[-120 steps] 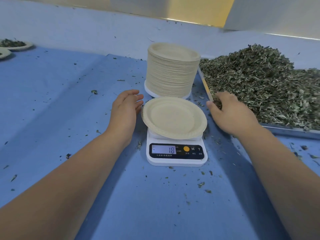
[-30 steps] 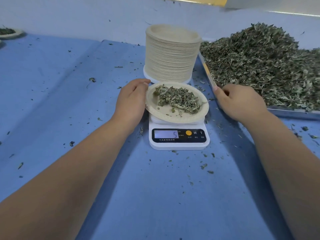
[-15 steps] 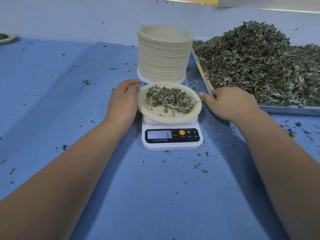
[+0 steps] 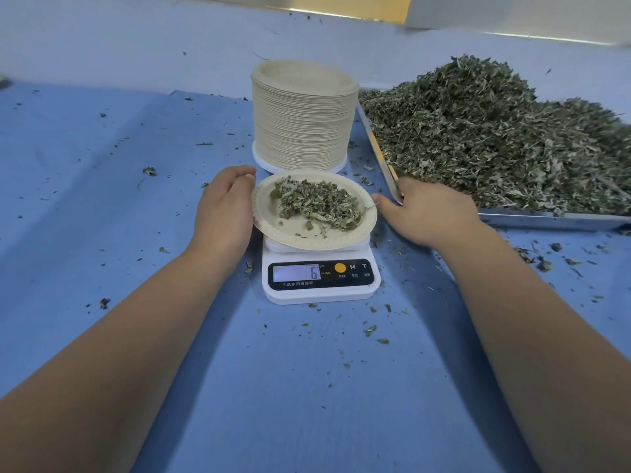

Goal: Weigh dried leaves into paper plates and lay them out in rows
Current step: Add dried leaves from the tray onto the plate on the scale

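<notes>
A paper plate (image 4: 277, 222) with a small heap of dried leaves (image 4: 317, 203) sits on a white kitchen scale (image 4: 321, 290) whose display reads 6. My left hand (image 4: 225, 208) is cupped against the plate's left rim, fingers curled at its edge. My right hand (image 4: 432, 213) lies palm down between the plate and the tray, holding nothing, with a fingertip close to the plate's right rim. Right behind the scale stands a tall stack of empty paper plates (image 4: 304, 124).
A metal tray (image 4: 546, 218) at the right holds a big pile of dried leaves (image 4: 495, 138). Leaf crumbs are scattered over the blue cloth (image 4: 102, 199) around the scale. A pale wall runs along the far side.
Four seconds ago the plate was empty; it now holds leaves. The reading went from 5 to 6. My right hand has slid from the tray corner toward the plate's rim.
</notes>
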